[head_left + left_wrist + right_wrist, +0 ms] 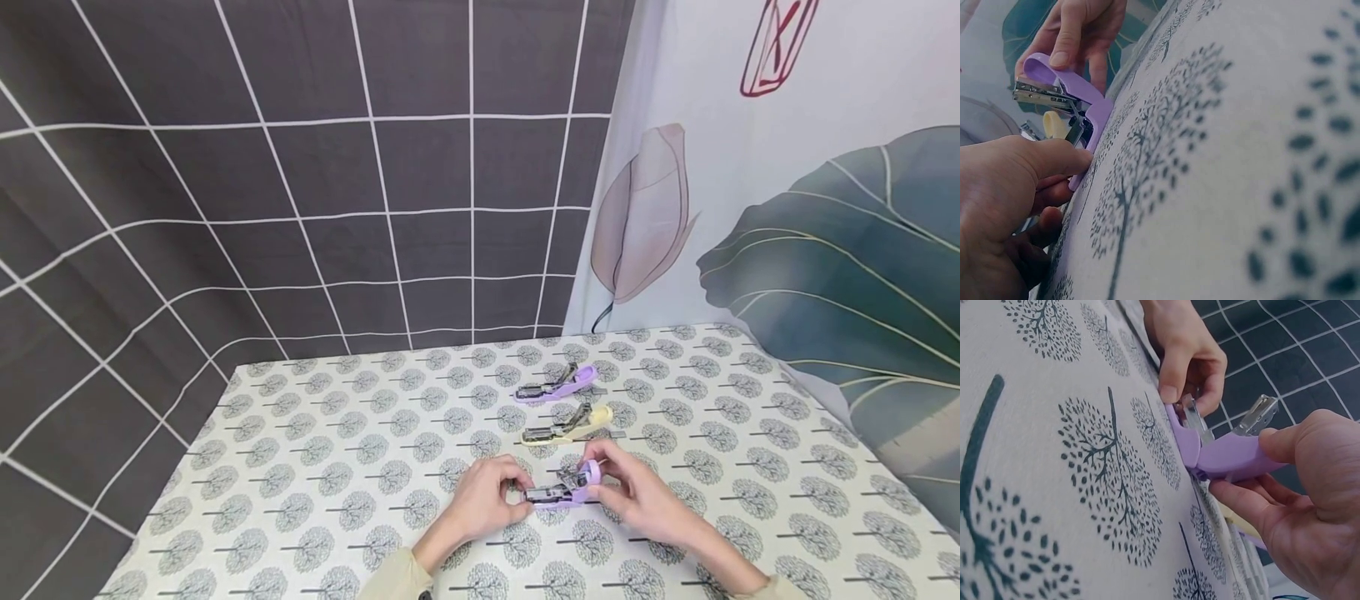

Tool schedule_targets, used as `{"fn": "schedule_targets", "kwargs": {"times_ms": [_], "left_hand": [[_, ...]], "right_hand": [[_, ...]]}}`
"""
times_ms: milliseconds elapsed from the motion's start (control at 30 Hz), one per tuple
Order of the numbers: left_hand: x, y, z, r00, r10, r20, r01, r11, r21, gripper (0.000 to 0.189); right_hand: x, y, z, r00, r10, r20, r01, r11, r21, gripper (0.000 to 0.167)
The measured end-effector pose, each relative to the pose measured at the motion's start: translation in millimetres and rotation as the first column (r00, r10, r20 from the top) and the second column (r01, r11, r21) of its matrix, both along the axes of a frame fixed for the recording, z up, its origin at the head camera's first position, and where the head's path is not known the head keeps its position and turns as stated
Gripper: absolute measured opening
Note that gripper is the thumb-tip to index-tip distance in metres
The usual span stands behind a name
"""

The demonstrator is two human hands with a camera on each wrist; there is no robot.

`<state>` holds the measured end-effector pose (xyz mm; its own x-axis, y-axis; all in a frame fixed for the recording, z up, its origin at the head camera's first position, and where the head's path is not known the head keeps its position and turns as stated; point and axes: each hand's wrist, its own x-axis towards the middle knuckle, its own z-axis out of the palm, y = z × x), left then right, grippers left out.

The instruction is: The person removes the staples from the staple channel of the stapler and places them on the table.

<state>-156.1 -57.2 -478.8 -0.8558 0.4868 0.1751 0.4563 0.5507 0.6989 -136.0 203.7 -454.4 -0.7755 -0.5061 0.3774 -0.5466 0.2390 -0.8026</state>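
Observation:
A purple stapler (553,498) lies near the front of the table, its top swung open and the metal parts showing. My left hand (486,498) pinches the end of its base between thumb and fingers, as the left wrist view also shows. On the other side, my right hand (643,498) grips the raised purple top (1241,455), thumb on one face and fingers on the other. Just behind it is a yellow stapler (604,415), opened up too. Farther back lies another purple stapler (583,379), likewise open. Neither hand touches those two.
A white cloth with printed trees covers the table (345,472). Behind the table hangs a dark curtain (420,167) with white grid lines. To the right is a pale curtain (675,50) with large flower and leaf prints, close to the table's edge.

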Motion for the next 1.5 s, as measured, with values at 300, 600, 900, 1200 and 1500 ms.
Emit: {"fn": "schedule_targets", "kwargs": {"times_ms": [300,600,900,1200,1500], "left_hand": [[-1.4,-0.1,-1.8,1.0,-0.007,-0.017,0.007,1.0,0.012,0.022],[-0.4,0.2,-1.2,1.0,0.003,-0.005,-0.003,1.0,-0.002,0.021],[-1.2,0.8,-3.3,1.0,-0.003,-0.015,0.003,1.0,0.004,0.021],[-0.1,0.5,-4.3,1.0,-0.005,-0.009,0.005,1.0,0.006,0.021],[-1.3,-0.7,-4.7,0.999,-0.002,-0.032,0.002,1.0,0.004,0.022]], "right_hand": [[0.9,6.8,-5.3,1.0,0.006,0.015,-0.006,1.0,-0.007,0.027],[4.0,13.0,-8.3,0.998,-0.02,0.064,0.021,1.0,-0.016,0.026],[6.2,24.7,-11.9,0.967,-0.009,0.253,0.019,0.999,-0.041,0.023],[6.5,30.8,-17.4,0.947,0.007,0.32,0.013,0.998,-0.062,0.024],[17.5,18.1,3.0,0.968,-0.233,0.093,0.223,0.969,0.11,0.048]]}}
